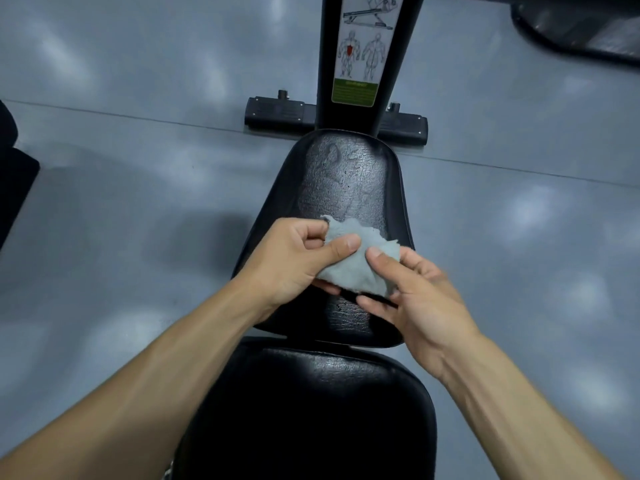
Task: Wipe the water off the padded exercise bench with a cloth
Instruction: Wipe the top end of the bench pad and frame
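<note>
Black padded bench (pixel 349 181) over grey floor (pixel 138 168); both hands' fingers (pixel 346 245) pinching cloth (pixel 356 268).

Sticker (pixel 369 46) on black upright post (pixel 405 64): muscle diagrams; green panel text too blurred to read

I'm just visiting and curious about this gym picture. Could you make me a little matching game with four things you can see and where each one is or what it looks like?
Things:
1. cloth
2. seat pad
3. muscle diagram sticker
4. floor

Descriptions:
A. grey and glossy, with soft light reflections
B. black, with wet streaks on its far half
C. pale grey and crumpled, pinched between the left hand and right hand
D. stuck on the black upright post beyond the pad

Pairs: 1-C, 2-B, 3-D, 4-A
</note>
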`<state>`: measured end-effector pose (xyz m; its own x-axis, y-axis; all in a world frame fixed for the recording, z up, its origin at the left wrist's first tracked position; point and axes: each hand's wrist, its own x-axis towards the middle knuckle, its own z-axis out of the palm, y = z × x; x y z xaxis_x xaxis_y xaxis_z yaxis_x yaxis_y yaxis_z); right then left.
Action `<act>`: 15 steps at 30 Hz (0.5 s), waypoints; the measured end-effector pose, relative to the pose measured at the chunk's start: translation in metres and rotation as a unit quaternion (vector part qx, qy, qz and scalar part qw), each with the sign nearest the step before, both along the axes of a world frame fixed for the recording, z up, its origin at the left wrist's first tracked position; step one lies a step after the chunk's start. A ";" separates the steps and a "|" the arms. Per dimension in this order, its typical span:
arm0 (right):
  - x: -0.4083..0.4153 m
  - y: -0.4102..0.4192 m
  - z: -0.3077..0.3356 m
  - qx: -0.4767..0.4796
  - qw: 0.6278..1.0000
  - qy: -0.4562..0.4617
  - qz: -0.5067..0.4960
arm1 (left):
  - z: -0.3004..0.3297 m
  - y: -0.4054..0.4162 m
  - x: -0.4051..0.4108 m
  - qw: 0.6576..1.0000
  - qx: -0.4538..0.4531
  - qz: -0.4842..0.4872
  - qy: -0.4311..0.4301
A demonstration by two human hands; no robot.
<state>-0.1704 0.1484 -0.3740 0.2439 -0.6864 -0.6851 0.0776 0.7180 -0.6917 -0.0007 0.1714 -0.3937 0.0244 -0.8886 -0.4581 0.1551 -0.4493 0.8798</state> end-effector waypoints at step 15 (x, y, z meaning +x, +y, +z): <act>-0.023 -0.032 -0.001 -0.138 0.985 -0.036 0.096 | 0.005 -0.009 0.020 0.997 -0.052 -0.052 0.026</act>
<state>-0.1930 0.1168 -0.3747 0.4279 -0.7812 -0.4545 0.0144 0.5087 -0.8608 0.0191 0.1626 -0.3890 -0.0921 -0.9275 -0.3624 0.1584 -0.3729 0.9142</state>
